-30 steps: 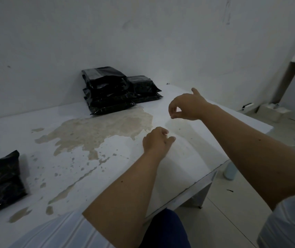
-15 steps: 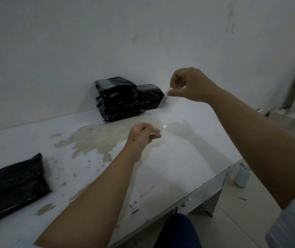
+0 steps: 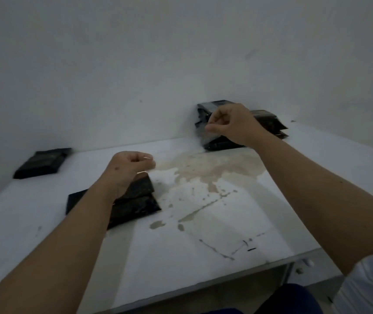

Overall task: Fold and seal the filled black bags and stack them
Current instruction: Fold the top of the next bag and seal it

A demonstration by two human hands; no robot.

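Evidently the sealing step is in hand: both hands are raised above the counter [image 3: 203, 257] with a strip of clear tape [image 3: 181, 150] apparently stretched between them, though only a faint sheen shows, so this is a judgement. The left hand [image 3: 131, 165] has its fingers curled, thumb and forefinger pinching what looks like one end of the tape. The right hand [image 3: 228, 123], higher and nearer the far edge, is curled the same way and pinches the other end.

Just below the left hand lies a filled black bag [image 3: 133, 205], flat on the counter toward its left side and partly hidden by the forearm. I cannot tell whether its top is folded over yet. A second bag [image 3: 43, 163] lies apart near the far left corner. The stack [image 3: 269, 120] of finished bags sits against the wall at the far edge, behind the right hand.

Next, the tape likely needs lowering over the near bag's folded mouth and pressing down smoothly, kept taut so it does not stick to itself.
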